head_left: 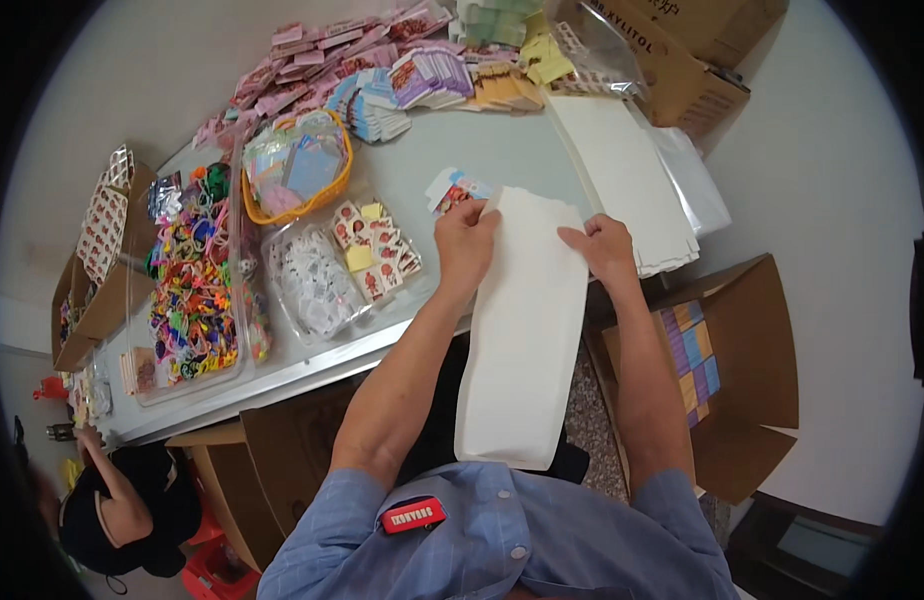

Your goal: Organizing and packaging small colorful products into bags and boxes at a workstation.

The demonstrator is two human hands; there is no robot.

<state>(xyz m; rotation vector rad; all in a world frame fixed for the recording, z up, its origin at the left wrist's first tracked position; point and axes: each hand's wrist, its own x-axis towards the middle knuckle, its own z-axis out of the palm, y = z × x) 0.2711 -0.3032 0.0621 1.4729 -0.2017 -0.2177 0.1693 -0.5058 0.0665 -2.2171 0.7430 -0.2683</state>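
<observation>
A long white paperboard piece [522,330] with a notched far end slopes from the table edge down to my body. My left hand [465,245] pinches its left side near the far end, thumb on top. My right hand [604,250] is closed at its right side, thumb against the edge and the other fingers curled. Just beyond my left hand lies a small printed card box [452,188], flat on the table, partly behind my fingers. To the right, a stack of similar long white paperboard pieces [622,170] rests on the table.
Heaps of pink packets [312,65] and purple printed boxes [432,78] line the back. Leftward stand a yellow basket [347,170], a clear bin of colourful cords [197,290] and a tray of white pieces [317,280]. An open carton [752,370] sits right; another person [122,500] works far left.
</observation>
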